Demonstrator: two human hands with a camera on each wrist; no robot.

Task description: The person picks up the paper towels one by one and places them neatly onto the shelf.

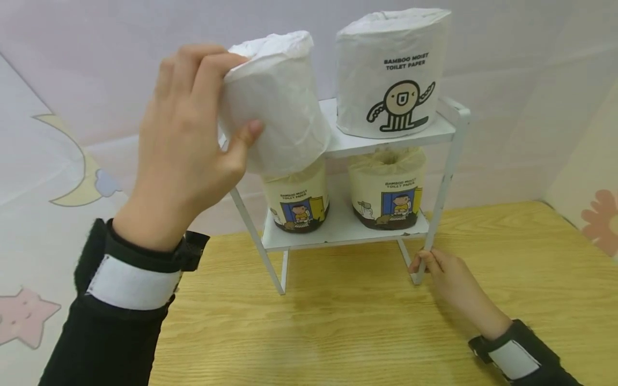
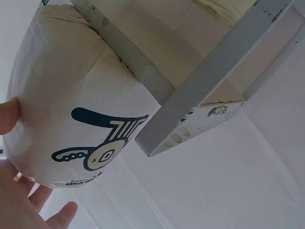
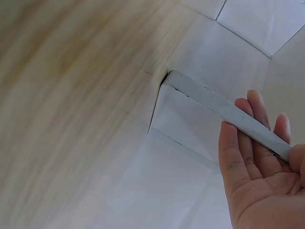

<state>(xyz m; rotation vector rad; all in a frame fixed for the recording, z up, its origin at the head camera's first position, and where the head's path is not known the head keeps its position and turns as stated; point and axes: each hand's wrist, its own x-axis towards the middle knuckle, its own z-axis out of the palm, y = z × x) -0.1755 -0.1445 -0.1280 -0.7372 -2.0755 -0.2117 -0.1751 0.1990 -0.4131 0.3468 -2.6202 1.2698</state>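
Note:
My left hand (image 1: 185,128) grips a white-wrapped toilet paper roll (image 1: 275,107), thumb on its front and fingers over its top. The roll is tilted at the left end of the upper shelf; in the left wrist view its printed cartoon figure (image 2: 102,155) faces the rack's frame. Low on the right, my right hand (image 1: 446,273) holds the front leg (image 3: 214,105) of a white metal rack (image 1: 347,142) near its foot. A second white roll (image 1: 393,80) stands upright on the upper shelf.
Two cream-wrapped toilet paper rolls, one at left (image 1: 299,201) and one at right (image 1: 386,193), stand on the lower shelf (image 1: 338,214). The rack rests on a wood-grain table (image 1: 309,321). Behind hangs a pale cloth (image 1: 145,27) with printed moon, star and flower.

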